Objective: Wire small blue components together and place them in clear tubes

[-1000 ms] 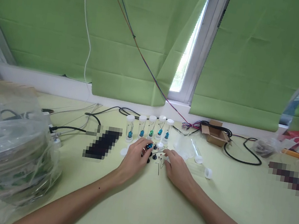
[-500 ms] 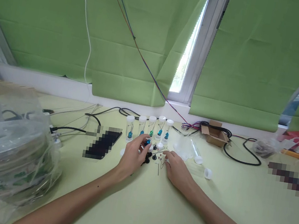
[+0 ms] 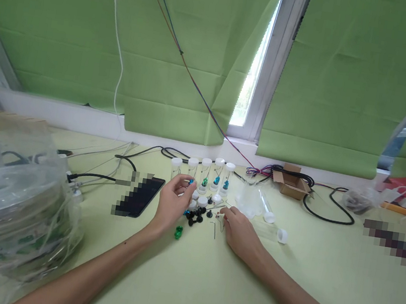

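My left hand (image 3: 173,202) is closed, thumb and fingers pinching a small shiny blue piece (image 3: 191,182) in front of the clear tubes. Beneath it lie several black flanged parts (image 3: 193,216) and white caps (image 3: 202,201). A small green bear-like piece (image 3: 178,232) lies on the table nearer to me. My right hand (image 3: 239,227) rests with curled fingers over small metal bits; what its fingertips pinch is too small to make out. Beside it are a bent metal rod (image 3: 214,230) and a black part (image 3: 209,214).
Several capped clear tubes (image 3: 204,175) with blue or green pieces inside stand at the back. A phone (image 3: 144,199) lies left, a bagged spool (image 3: 14,215) farther left. To the right are a loose tube (image 3: 266,204), a white ring cap (image 3: 282,236) and an open cardboard box (image 3: 291,183).
My left hand has moved left and slightly up with the blue piece, uncovering the green piece and more of the black parts. My right hand has barely moved.
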Demonstrator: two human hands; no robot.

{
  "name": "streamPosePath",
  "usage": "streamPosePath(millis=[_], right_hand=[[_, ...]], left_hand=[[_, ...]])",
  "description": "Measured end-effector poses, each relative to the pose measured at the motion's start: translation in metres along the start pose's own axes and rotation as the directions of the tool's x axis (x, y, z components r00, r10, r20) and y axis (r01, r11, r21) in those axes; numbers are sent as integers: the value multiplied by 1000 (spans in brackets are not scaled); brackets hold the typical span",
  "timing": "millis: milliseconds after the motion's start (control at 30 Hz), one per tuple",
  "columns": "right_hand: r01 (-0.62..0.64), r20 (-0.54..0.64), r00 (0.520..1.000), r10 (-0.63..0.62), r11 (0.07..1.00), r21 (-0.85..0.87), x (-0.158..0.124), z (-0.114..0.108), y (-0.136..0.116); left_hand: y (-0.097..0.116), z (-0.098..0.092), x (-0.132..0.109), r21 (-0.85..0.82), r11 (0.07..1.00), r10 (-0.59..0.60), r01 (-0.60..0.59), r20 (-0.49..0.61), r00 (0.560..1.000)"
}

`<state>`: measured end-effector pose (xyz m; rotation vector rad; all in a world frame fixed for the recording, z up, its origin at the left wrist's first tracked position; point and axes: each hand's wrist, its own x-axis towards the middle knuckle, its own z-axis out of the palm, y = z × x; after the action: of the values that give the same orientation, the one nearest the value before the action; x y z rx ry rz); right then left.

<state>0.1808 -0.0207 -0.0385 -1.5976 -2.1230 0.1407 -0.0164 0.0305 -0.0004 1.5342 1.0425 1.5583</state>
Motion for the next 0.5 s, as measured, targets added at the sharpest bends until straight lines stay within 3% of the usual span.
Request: streamPosePath(millis=[300, 500], right_hand=[[4, -12, 1000, -4, 1000, 3, -1, -3, -4], [76, -95, 993, -71, 996, 55, -1, -6, -9]], left_hand=[[4, -4, 5, -6, 999, -40, 40, -37, 999], [10, -8, 9, -41, 998, -47, 44, -77, 996]])
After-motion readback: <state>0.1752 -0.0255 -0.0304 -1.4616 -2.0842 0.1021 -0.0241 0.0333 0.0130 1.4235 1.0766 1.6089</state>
